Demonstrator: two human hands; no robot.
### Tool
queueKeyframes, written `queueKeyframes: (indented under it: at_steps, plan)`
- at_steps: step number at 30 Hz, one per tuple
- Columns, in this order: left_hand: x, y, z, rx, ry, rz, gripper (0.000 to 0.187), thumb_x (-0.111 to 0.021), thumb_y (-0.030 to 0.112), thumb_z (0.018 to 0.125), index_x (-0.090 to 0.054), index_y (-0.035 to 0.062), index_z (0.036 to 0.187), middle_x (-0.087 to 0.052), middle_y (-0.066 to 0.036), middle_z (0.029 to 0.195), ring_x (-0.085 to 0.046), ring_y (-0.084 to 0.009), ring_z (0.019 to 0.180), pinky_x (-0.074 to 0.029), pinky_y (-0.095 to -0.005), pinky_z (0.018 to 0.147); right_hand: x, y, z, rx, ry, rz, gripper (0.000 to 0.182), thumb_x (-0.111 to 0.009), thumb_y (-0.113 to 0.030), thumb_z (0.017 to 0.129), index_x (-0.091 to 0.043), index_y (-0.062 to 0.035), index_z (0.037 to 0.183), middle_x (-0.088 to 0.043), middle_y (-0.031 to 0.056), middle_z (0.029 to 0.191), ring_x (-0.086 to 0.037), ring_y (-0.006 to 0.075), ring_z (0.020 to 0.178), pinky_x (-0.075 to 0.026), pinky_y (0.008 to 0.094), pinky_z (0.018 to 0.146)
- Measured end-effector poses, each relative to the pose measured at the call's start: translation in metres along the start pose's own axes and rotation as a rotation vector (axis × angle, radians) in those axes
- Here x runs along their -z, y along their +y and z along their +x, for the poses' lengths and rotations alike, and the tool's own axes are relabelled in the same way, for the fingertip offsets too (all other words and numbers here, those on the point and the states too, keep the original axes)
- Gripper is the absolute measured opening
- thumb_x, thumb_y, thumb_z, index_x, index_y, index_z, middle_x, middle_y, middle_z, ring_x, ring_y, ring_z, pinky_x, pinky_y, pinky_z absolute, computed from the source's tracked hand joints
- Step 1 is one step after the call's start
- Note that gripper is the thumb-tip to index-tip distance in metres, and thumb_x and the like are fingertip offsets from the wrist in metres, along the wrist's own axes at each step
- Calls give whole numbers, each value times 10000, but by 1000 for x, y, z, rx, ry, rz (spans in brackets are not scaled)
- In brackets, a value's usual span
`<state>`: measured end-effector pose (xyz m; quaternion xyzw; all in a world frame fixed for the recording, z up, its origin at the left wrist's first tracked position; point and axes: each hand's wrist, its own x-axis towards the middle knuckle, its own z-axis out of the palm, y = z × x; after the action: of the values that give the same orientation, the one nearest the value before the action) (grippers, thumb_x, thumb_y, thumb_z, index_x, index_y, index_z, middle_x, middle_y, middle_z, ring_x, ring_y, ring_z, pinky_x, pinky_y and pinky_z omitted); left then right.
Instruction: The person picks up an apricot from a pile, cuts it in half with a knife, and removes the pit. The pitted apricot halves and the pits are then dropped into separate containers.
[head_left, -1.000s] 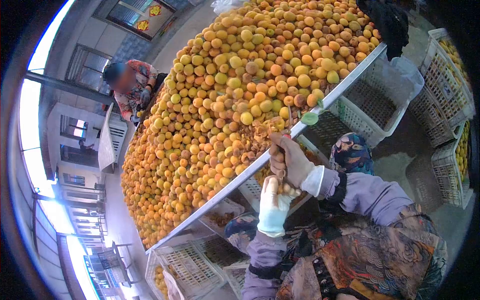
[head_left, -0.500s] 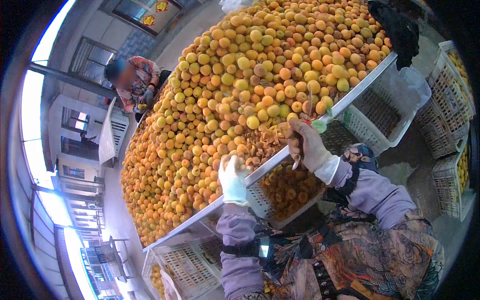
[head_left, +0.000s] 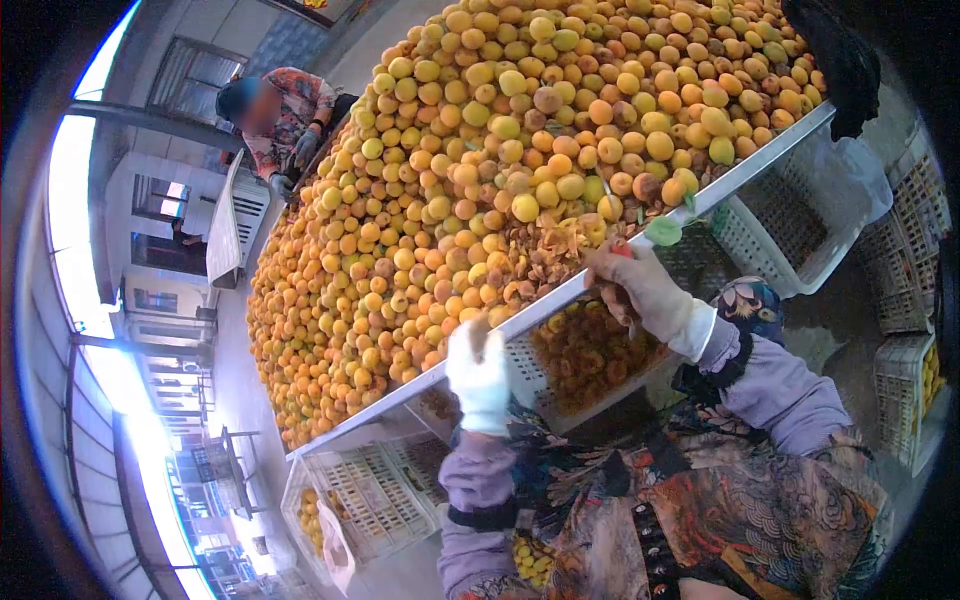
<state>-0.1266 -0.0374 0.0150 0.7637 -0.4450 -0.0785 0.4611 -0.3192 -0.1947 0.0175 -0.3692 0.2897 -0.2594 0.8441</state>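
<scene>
A large heap of apricots (head_left: 430, 200) covers the sloping table with its pale metal edge (head_left: 545, 312). My left hand (head_left: 478, 375), in a whitish glove and blurred by motion, is at that edge with fingers curled; what they hold, if anything, I cannot make out. On the right, my right hand (head_left: 645, 295) wears a stained glove and is closed around a small red-handled tool (head_left: 622, 248), mostly hidden by the fingers. Torn apricot pieces (head_left: 550, 245) lie by the edge between both hands. Below, a crate (head_left: 525, 375) contains brownish opened apricots (head_left: 590, 365).
A white crate (head_left: 770, 255) stands beneath the table at right, near a black bag (head_left: 840, 65). Stacked crates (head_left: 895, 250) line the far right. Another crate (head_left: 375, 515) holding fruit sits lower left. Across the heap, a person (head_left: 290, 115) in gloves bends over the table's far side.
My left hand has drawn back from the fruit to the table edge. My right hand remains closed by the torn pieces. The whole view has shifted slightly.
</scene>
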Motion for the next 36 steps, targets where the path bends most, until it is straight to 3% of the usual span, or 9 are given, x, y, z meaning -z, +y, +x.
queueKeyframes:
  at_steps: [3, 5, 8, 14, 20, 26, 28, 30, 36]
  plan:
    - [18, -35, 29, 69, 83, -64, 343, -659, 150, 754, -588, 33, 1069, -616, -142, 993, -605, -291, 891, -472, -345, 818, -7, 4, -4, -60, -16, -91, 276, -607, -312, 856, -574, -59, 751, -481, -23, 543, -428, 72, 408, -344, 222, 363]
    - [26, -35, 40, 87, -140, 541, 411, -660, 243, 737, -579, 76, 1104, -615, -146, 1002, -587, -307, 931, -464, -374, 826, -4, 18, 1, -46, -45, -152, 258, -611, -301, 853, -578, -60, 767, -485, -24, 560, -427, 69, 418, -343, 224, 372]
    - [25, -34, 50, 88, -267, 876, 469, -642, 314, 712, -567, 110, 1127, -611, -153, 1010, -560, -322, 964, -450, -407, 834, -10, 12, -6, -130, -132, -250, 211, -615, -263, 848, -597, -54, 822, -518, -28, 624, -457, 71, 478, -359, 217, 421]
    - [19, -62, 61, 108, -234, 884, 535, -672, 373, 645, -593, 97, 1097, -625, -175, 1028, -593, -331, 955, -471, -397, 823, -11, 32, -2, -71, -173, -352, 226, -637, -259, 843, -608, -61, 949, -537, -41, 706, -467, 47, 629, -394, 214, 562]
    - [31, -58, 43, 102, -75, 520, 444, -677, 264, 722, -564, 23, 1077, -624, -161, 1006, -603, -267, 936, -471, -342, 827, -20, 36, -21, -3, -165, -616, 307, -626, -305, 856, -563, -27, 968, -515, -25, 699, -447, 88, 623, -403, 254, 574]
    - [28, -13, 3, 63, -93, -507, 371, -532, 49, 849, -450, -23, 1203, -526, -107, 1108, -537, -177, 1012, -451, -299, 878, -17, 52, -25, 180, -330, -524, 298, -454, -362, 947, -555, -85, 993, -527, -27, 718, -451, 47, 553, -366, 193, 487]
    - [27, 15, -13, 146, -131, -654, 423, -523, 36, 836, -422, -42, 1239, -512, -127, 1126, -527, -197, 1036, -438, -328, 926, -39, 21, -48, -241, -355, -491, 319, -411, -372, 962, -560, -94, 1009, -527, -27, 697, -447, 46, 536, -354, 183, 470]
    - [23, 23, -25, 266, -202, -1050, 490, -531, 37, 819, -384, -56, 1277, -497, -143, 1160, -519, -226, 1070, -426, -355, 957, -48, 13, -63, -219, -367, -486, 334, -408, -391, 959, -563, -102, 1019, -521, -29, 674, -434, 43, 521, -335, 174, 453]
    - [10, 16, -52, 202, -244, -1067, 542, -539, -5, 793, -373, -43, 1308, -473, -129, 1233, -462, -217, 1150, -348, -332, 1005, -49, 16, -74, -314, -509, -568, 379, -391, -414, 955, -563, -77, 989, -516, -23, 651, -439, 45, 516, -355, 182, 446]
